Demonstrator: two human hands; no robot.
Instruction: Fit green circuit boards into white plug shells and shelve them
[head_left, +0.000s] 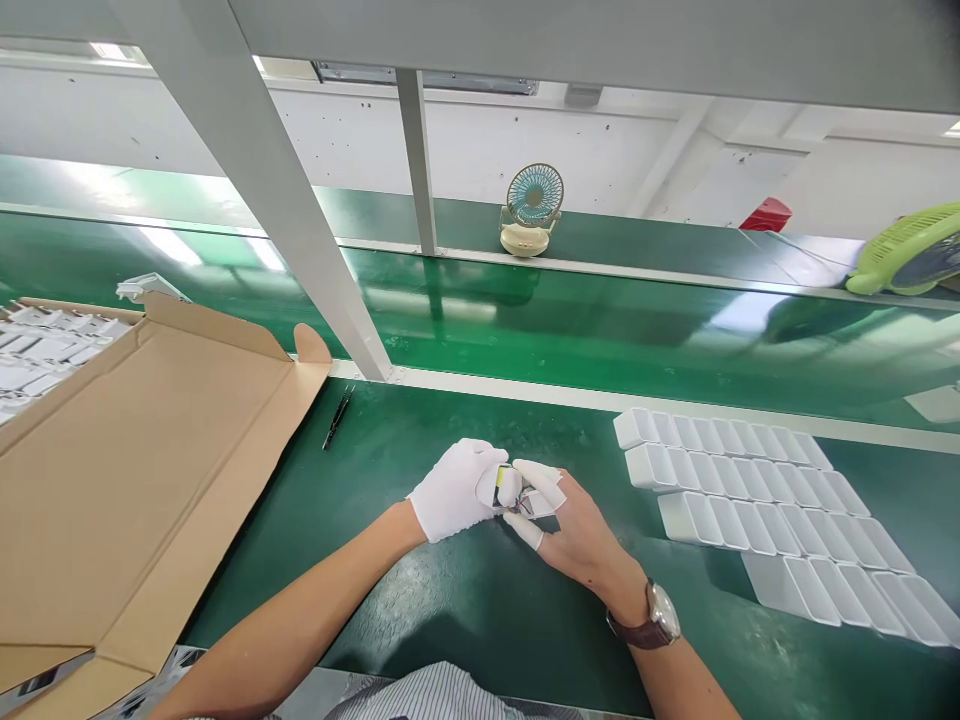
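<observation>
My left hand point(459, 490), in a white glove, is closed around a small white plastic device point(511, 487). A yellow-green and dark strip shows on the device's rounded part, with what look like thin wires beside it. My right hand point(574, 525) wears white covers on thumb and forefinger and grips the device's right side, where a flat white piece point(538, 503) sticks out under the fingers. Both hands meet over the middle of the green table point(480, 610). The device's underside is hidden by the fingers.
Black tweezers point(339, 416) lie left of my hands. An open cardboard box point(172, 430) with many white plastic parts point(49, 350) fills the left side. Rows of white housings point(780, 500) stand at right. A metal post point(300, 210) rises behind, near a small fan point(535, 200).
</observation>
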